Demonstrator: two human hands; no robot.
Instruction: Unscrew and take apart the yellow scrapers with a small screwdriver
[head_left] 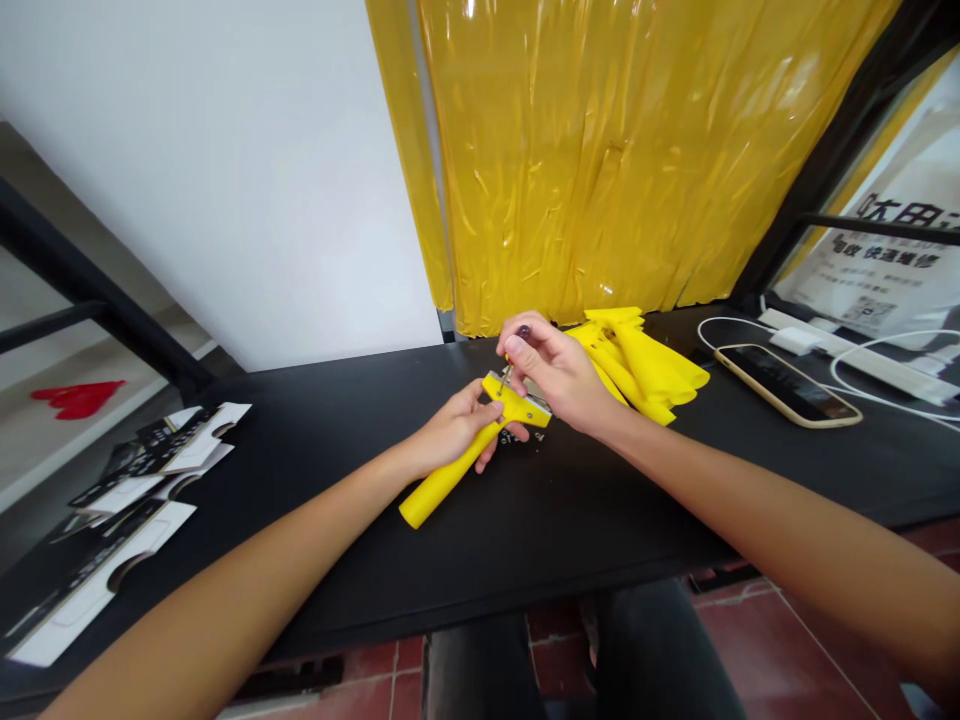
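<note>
My left hand (466, 425) grips a yellow scraper (442, 482), its round handle pointing toward me and its wide head turned away. A metal edge shows along the head, and small screws sit in its face. In my right hand (559, 370) a thin screwdriver (523, 333) with a dark end is pinched upright, its shaft pointing down at the left side of the head. Its tip is too small to make out. Several small screws and nuts (513, 436) lie loose on the black tabletop (555, 530) just beyond my left fingers.
Several yellow scraper handles (637, 365) are heaped behind my right hand. A phone (787, 385), white cables and a power strip (862, 352) lie at the right. Black-and-white cardboard sleeves (142, 500) are stacked at the left. A yellow plastic curtain (600, 170) hangs behind the table.
</note>
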